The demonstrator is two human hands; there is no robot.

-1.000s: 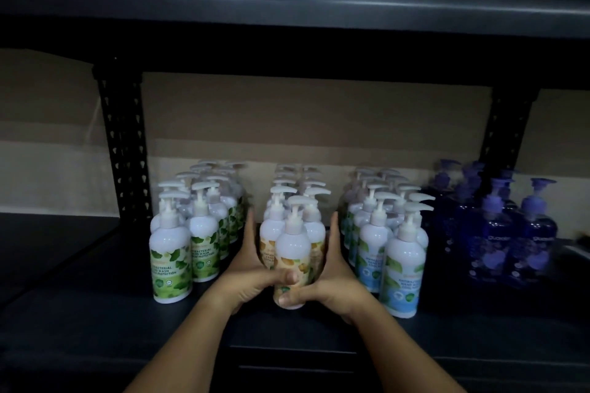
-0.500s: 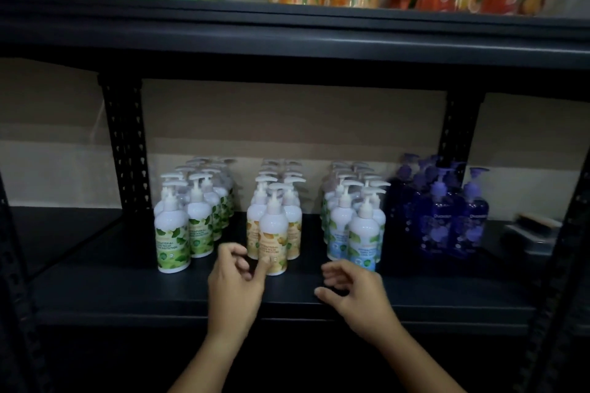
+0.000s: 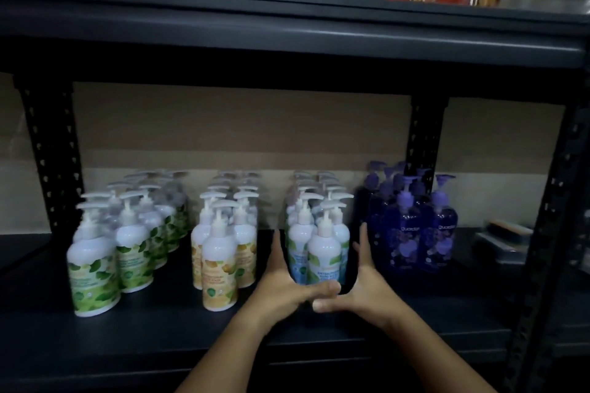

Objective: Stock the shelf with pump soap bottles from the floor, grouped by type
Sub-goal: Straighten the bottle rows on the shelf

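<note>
Hands (image 3: 287, 289) now flanking upright blue-label bottles (image 3: 322, 252)

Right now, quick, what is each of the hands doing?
Left hand: open, straight fingers against the left side of the blue-label bottles.
Right hand: open, fingers straight along the right side of the same group.

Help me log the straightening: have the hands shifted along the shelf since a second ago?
Yes. Both hands moved rightward, from cupping the yellow-label group to cupping the blue-label group beside the purple bottles.
</note>
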